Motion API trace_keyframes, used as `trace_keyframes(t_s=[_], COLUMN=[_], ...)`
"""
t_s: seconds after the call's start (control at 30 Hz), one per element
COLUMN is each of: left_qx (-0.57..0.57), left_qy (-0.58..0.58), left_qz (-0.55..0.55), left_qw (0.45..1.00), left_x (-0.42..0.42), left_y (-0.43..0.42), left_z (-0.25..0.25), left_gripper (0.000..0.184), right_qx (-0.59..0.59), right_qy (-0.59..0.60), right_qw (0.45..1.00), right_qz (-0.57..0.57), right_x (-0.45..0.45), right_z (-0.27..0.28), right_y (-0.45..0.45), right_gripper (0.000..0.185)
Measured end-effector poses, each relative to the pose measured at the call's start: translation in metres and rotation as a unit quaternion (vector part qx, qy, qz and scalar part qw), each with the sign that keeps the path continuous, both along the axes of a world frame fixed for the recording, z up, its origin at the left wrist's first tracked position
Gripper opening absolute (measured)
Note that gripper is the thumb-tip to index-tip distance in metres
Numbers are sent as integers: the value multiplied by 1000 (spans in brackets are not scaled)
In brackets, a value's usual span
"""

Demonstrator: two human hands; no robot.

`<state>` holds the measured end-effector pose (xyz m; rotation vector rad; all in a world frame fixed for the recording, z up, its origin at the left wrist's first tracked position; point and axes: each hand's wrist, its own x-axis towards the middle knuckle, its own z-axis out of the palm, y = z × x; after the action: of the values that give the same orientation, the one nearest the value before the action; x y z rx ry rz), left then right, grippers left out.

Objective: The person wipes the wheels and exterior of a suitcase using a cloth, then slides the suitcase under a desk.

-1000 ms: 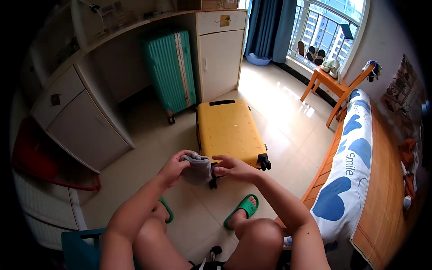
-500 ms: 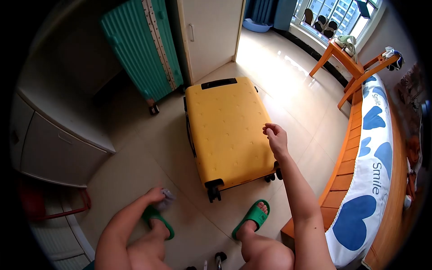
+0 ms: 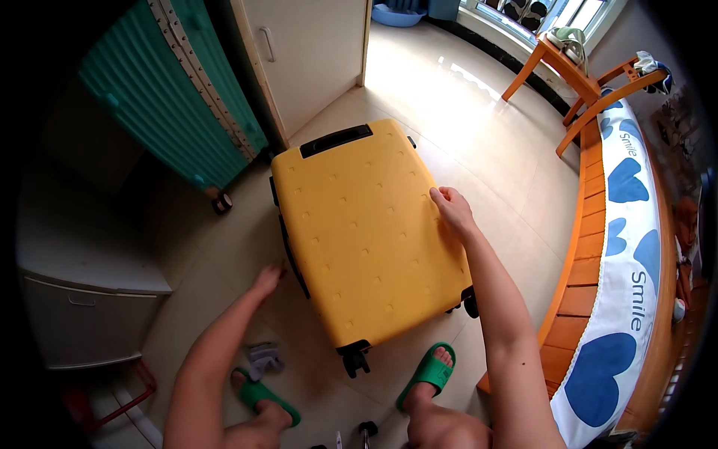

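Note:
A yellow hard-shell suitcase point(image 3: 366, 239) lies flat on the floor, its black handle recess point(image 3: 336, 140) at the far end and black wheels at the near end. At its right edge is my right hand point(image 3: 453, 211), fingers curled and closed against the shell. My left hand point(image 3: 269, 280) is low beside the suitcase's left side, apart from it, with the fingers stretched out and nothing held. A crumpled grey cloth point(image 3: 264, 361) lies on the floor by my left green slipper point(image 3: 271, 400). The underside of the suitcase is hidden.
A teal ribbed suitcase point(image 3: 168, 97) stands at the back left beside a pale cabinet point(image 3: 307, 60). Along the right runs a wooden bench point(image 3: 580, 288) with a heart-print cover point(image 3: 628, 183). An orange chair point(image 3: 568, 67) bears shoes. A low cabinet point(image 3: 90, 307) stands left.
My left hand has let go of the grey cloth, which is now on the floor, and moved up towards the suitcase. My right hand has come onto the suitcase's edge. The view has shifted.

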<state>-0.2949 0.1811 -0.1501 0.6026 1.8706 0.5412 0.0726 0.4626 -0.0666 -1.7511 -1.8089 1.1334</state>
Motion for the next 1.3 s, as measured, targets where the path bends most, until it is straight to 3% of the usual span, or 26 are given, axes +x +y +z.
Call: trace_keyframes(t_s=[0.03, 0.1, 0.13, 0.17, 0.2, 0.3, 0.33, 0.43, 0.57, 0.67, 0.83, 0.93, 1.17, 1.3], left_qx=[0, 43, 43, 113, 178, 217, 217, 166, 180, 181, 237, 224, 222, 225], left_qy=[-1, -122, -122, -262, -396, -356, -307, -231, -151, 8, -45, -160, -137, -156], left_qz=[0, 195, 191, 231, 267, 248, 301, 322, 282, 292, 325, 351, 347, 326], left_qw=[1000, 972, 973, 930, 860, 874, 876, 903, 930, 939, 914, 895, 901, 905], left_x=[3, 6, 12, 20, 29, 45, 50, 45, 34, 56, 63, 52, 56, 66], left_y=[11, 36, 45, 52, 57, 67, 67, 64, 56, 45, 33, 34, 42, 42], left_z=[-5, -17, -12, -1, 8, 26, 30, 26, 12, 32, 21, 13, 25, 73], left_gripper=[64, 72, 72, 75, 78, 82, 75, 63, 51, 38, 31, 32, 27, 24], right_qx=[-45, -87, -141, -196, -172, -159, -160, -146, -163, -191, -168, -200, -156, -128], right_qy=[18, 39, 37, 34, 7, 4, 5, -2, -13, 7, 2, -24, 2, -5], right_qw=[999, 995, 989, 979, 984, 986, 986, 988, 984, 976, 978, 976, 986, 991], right_qz=[12, 22, 33, 43, 41, 39, 40, 48, 66, 107, 123, 85, 53, 40], right_x=[-2, -6, -13, -18, -21, -19, -19, -18, -15, 2, 28, 50, 71, 73], right_z=[-8, -7, 13, 29, 37, 30, 26, 19, 35, 24, 19, 17, 4, 10], right_y=[8, 18, 12, 5, -1, -2, 1, 3, 4, 13, -22, -41, -62, -61], right_gripper=[62, 67, 70, 72, 74, 76, 76, 77, 77, 76, 76, 74, 68, 59])
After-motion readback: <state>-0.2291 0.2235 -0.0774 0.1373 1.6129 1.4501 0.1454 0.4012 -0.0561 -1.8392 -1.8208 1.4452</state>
